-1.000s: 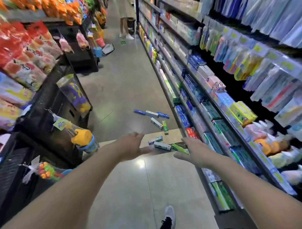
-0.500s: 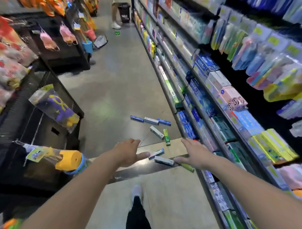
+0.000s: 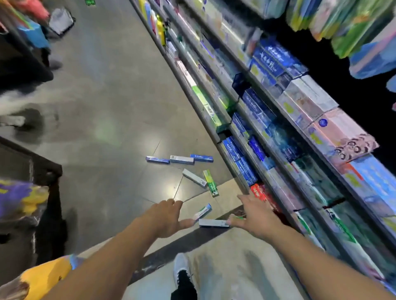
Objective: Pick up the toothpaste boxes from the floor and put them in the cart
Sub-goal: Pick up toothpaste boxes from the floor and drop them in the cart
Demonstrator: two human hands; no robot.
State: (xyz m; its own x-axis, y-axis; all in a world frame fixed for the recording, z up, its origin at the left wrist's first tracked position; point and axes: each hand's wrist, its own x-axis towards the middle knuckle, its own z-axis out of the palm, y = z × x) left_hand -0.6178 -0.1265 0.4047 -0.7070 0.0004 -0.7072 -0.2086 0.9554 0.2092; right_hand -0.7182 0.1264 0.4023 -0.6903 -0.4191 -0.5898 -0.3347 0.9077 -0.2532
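Observation:
Several toothpaste boxes lie scattered on the floor by the right-hand shelves. A blue box (image 3: 157,160), a white box (image 3: 182,159) and another blue box (image 3: 201,158) form a row farther off. Closer lie a white box (image 3: 194,181), a green box (image 3: 210,185), a white and teal box (image 3: 203,211) and a grey-white box (image 3: 213,223). My left hand (image 3: 166,216) is stretched out with fingers spread, its thumb close to the teal box. My right hand (image 3: 255,215) is spread too, its thumb at the grey-white box's right end. No cart is in view.
Shelves (image 3: 267,120) packed with boxed goods run along the right. A dark display stand (image 3: 30,171) with hanging toys stands at left. My shoe (image 3: 182,269) is on the pale floor below my hands. A green item (image 3: 90,2) lies far down the aisle.
The view has tilted down and moved closer to the floor. Both hands have reached nearer to the closest boxes, still holding nothing.

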